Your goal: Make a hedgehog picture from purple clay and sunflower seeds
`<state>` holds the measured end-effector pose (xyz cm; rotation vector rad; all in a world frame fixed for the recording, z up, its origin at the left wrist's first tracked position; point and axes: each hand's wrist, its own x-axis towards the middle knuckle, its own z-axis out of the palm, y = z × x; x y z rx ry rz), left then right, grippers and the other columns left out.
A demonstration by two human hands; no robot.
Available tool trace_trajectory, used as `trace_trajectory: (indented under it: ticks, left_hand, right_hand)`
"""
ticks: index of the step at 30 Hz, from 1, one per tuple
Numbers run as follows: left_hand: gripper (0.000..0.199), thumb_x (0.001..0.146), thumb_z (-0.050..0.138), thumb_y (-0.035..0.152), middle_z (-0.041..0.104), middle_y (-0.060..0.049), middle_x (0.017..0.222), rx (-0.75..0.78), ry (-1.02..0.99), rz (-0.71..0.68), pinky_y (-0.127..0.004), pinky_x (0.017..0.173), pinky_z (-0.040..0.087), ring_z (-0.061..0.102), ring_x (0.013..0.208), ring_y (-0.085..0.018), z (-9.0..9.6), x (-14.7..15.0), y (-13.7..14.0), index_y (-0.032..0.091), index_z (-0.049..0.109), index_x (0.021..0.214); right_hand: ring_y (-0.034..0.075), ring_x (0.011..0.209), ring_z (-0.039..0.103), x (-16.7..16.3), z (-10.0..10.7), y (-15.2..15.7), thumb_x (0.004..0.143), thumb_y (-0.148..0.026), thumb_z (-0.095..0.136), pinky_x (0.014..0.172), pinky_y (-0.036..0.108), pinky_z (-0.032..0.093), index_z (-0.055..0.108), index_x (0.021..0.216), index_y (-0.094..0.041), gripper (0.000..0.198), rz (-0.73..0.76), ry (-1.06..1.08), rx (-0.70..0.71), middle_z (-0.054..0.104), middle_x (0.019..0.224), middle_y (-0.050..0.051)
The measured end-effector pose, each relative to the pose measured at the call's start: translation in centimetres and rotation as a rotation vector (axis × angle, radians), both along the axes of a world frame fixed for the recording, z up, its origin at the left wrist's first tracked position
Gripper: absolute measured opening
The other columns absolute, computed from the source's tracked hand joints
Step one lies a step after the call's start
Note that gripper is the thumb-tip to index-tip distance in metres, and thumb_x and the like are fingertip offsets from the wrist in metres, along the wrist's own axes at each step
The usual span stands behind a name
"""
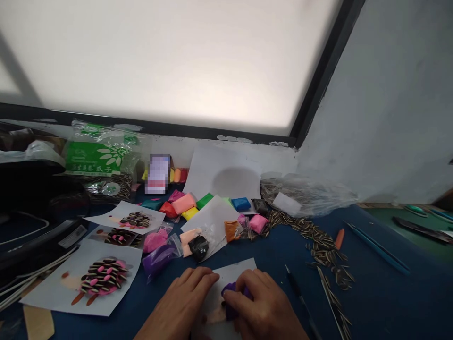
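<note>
A lump of purple clay [230, 311] is pinched between the thumb and bent fingers of the right hand [264, 302], low against a white sheet [234, 270] on a blue counter [279, 257]. The clay is partly covered by the fingers; its exposed part is seen to the left of the right hand, in the gap between both hands. By the left hand [186, 300], laid palm down with fingers extended, the sheet's left side is covered; no object is seen gripped there, though its underside is hidden. A peach-coloured shape [214, 315] is visible on the paper just beside the clay. To the left, a finished-looking hedgehog picture [102, 278] is displayed, its back covered with striped seeds and pink pieces. Beyond the hands, a purple packet [159, 259] is set near other colored packets, while loose seeds [323, 257] are strewn at right, past a dark pen [297, 288].
</note>
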<state>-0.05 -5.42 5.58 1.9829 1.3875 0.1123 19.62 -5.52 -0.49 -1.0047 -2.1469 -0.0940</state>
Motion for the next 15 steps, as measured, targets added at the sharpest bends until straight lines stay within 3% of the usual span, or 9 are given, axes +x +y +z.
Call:
trace_trajectory:
  ticks: [9,15]
  left_hand:
    - [0.090,0.060,0.060,0.010,0.045,-0.004,0.158,-0.022,0.006,-0.020,-0.043,0.120,0.025,0.035,0.143,-0.029,-0.33,-0.05,0.16,0.022,0.049,0.149]
    - [0.091,0.059,0.060,0.008,0.045,-0.004,0.158,-0.007,0.020,-0.033,-0.043,0.119,0.027,0.038,0.142,-0.030,-0.66,-0.17,0.40,0.022,0.050,0.148]
  right_hand:
    - [0.016,0.066,0.043,-0.10,-0.83,-0.15,0.073,-0.008,0.061,0.059,0.031,0.022,0.061,0.075,-0.022,0.014,0.004,-0.062,-0.046,0.053,0.075,0.000]
    - [0.016,0.069,0.049,0.50,-0.27,-0.29,0.073,-0.006,0.058,0.060,0.029,0.030,0.066,0.083,-0.023,0.021,0.049,-0.048,-0.174,0.055,0.080,0.002]
